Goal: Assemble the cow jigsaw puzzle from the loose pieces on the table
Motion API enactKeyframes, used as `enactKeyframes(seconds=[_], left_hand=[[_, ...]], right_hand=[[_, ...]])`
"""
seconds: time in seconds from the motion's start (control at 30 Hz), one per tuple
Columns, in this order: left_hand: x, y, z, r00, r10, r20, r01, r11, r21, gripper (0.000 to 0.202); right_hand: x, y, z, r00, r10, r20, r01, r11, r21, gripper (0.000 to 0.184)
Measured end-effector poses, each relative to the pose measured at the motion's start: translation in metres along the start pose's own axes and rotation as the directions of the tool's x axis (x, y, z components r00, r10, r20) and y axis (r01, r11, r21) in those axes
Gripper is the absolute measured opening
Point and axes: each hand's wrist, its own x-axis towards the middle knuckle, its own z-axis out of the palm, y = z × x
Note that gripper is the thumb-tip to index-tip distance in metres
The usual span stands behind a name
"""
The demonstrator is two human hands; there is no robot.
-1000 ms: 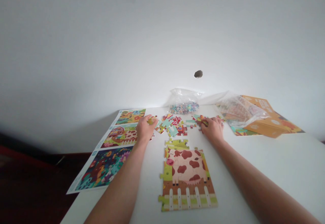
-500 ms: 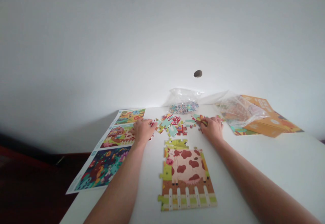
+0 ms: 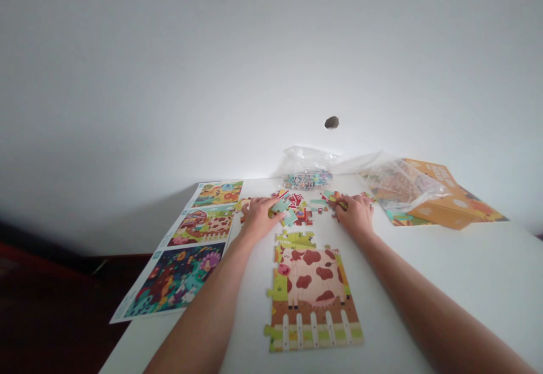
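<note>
The left hand (image 3: pixel 258 217) lies low on the loose pieces (image 3: pixel 299 203), just above the cow puzzle (image 3: pixel 311 297). Its fingertips are on a pale blue piece (image 3: pixel 280 206), but I cannot tell if they grip it. The right hand (image 3: pixel 357 214) rests at the right end of the pieces with its fingers bent over a small blurred one, so its grip is hidden. Both forearms are cut off below. The content of the bag (image 3: pixel 307 166) behind is hard to make out.
</note>
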Motion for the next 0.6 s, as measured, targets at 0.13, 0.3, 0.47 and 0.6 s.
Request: enactKeyframes(seconds=[0.13, 0.3, 0.47, 0.6], left_hand=[[0.003, -0.005, -0.001, 0.992, -0.088, -0.096, 0.082, 0.995, -0.062, 0.033], [0.006, -0.018, -0.004, 0.972, -0.184, -0.148, 0.189, 0.982, 0.02, 0.023], [0.003, -0.016, -0.005, 0.994, -0.058, -0.097, 0.057, 0.998, -0.013, 0.023], [-0.002, -0.003, -0.01, 0.98, 0.198, 0.025, -0.195, 0.976, -0.096, 0.045]], right_hand=[[0.0, 0.001, 0.0, 1.0, -0.002, 0.003, 0.002, 1.0, 0.001, 0.027], [0.0, 0.001, 0.0, 1.0, -0.003, 0.002, 0.003, 1.0, -0.006, 0.027], [0.0, 0.0, 0.0, 1.0, -0.01, -0.003, 0.01, 1.0, 0.002, 0.027], [-0.001, -0.001, 0.001, 1.0, -0.004, -0.008, 0.004, 1.0, 0.004, 0.028]])
